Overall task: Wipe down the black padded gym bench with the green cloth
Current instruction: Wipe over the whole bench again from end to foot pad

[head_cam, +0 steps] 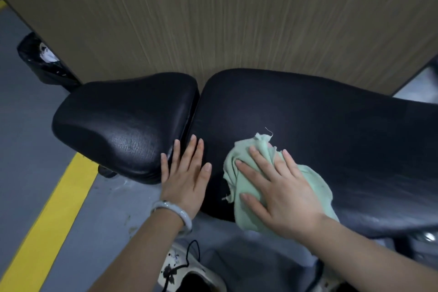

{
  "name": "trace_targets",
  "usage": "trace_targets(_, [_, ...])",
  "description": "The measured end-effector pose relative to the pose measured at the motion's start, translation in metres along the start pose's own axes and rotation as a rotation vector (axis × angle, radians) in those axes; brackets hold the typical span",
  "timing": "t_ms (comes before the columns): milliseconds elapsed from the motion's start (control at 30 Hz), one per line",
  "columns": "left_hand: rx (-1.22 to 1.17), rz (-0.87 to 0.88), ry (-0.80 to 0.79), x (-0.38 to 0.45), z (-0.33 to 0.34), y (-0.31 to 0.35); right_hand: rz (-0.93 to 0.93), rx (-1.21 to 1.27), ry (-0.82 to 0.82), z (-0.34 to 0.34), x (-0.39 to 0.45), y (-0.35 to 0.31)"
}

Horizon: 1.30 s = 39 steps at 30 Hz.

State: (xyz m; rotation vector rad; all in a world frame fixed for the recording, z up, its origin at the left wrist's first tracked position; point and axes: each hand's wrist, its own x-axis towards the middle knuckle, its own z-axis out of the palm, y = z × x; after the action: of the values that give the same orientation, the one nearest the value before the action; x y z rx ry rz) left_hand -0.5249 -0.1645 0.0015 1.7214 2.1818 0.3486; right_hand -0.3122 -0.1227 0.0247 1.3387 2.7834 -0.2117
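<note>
I see the black padded bench (308,125) running left to right across the middle, in 2 pads w/ a narrow gap btwn them; short seat pad (123,121) on the left, long pad on the right; a wood-grain panel (213,19) stands right behind it on the far side. Green cloth (246,199) lies crumpled on the near edge of the long pad, one corner hanging over the near side; my right hand (282,189) presses flat on top of it, fingers (257,156) straight and spread apart, not curled round the fabric. My left hand (187,178) rests flat on the surface at the gap, just left of the cloth, not touching it; fingers straight, close together; pale bracelet (173,213) on that wrist. Grey floor w/ a yellow stripe (47,216) at near left; a black bin bag (42,61) at far left; a white shoe (187,272) w/ black laces at the near edge.
</note>
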Motion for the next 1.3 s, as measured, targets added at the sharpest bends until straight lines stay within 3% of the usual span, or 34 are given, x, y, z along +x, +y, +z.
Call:
trace_targets(133, [0.083, -0.007, -0.009, -0.002, -0.002, 0.005, 0.110, 0.002, 0.034, -0.001, 0.025, -0.022])
trace_targets(267, [0.179, -0.023, 0.005, -0.003, -0.004, 0.010, -0.071, 0.008, -0.044, -0.002, 0.000, -0.003])
trace_targets(333, [0.222, 0.074, 0.065, -0.004, -0.002, 0.017, -0.130, -0.010, -0.068, -0.005, -0.016, 0.019])
trace_targets(467, [0.159, 0.272, 0.112, 0.001, 0.017, 0.057, -0.049, 0.040, -0.104, -0.011, -0.025, 0.053])
trace_targets(700, [0.142, 0.212, 0.196, 0.009, 0.037, 0.080, 0.189, 0.074, -0.033, -0.018, 0.016, 0.074])
trace_targets(1000, [0.224, 0.192, 0.179, 0.010, 0.039, 0.080, 0.132, 0.062, -0.105, -0.010, -0.037, 0.078])
trace_targets(1300, [0.244, 0.198, 0.176, 0.012, 0.039, 0.081, 0.262, 0.044, -0.047, -0.020, 0.033, 0.079])
